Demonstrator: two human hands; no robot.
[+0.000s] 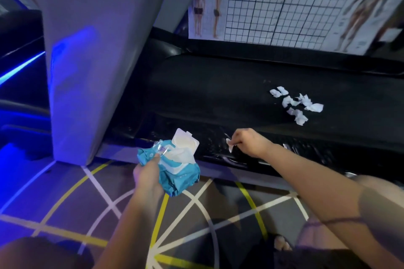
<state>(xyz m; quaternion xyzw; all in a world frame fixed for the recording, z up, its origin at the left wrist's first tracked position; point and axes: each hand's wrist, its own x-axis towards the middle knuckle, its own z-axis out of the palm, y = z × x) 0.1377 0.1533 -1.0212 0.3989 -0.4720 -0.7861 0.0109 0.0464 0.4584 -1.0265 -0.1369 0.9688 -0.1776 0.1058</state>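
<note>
A soft blue-and-white plastic pack of wet wipes (175,168), its white flip lid raised, is gripped from below by the left hand (148,172), fingers curled round it, above the grey floor with yellow and white lines (105,199). A small white scrap of wipe (229,145) is pinched in the right hand (249,141) and pressed on the black treadmill's side rail (306,150). Crumpled white tissue pieces (297,102) are scattered on the black belt (218,89), well apart from both hands.

Gym or fitness studio, black treadmill belt (218,94), posture grid chart (284,0), anatomy poster (369,6), line-marked floor (87,203)
</note>
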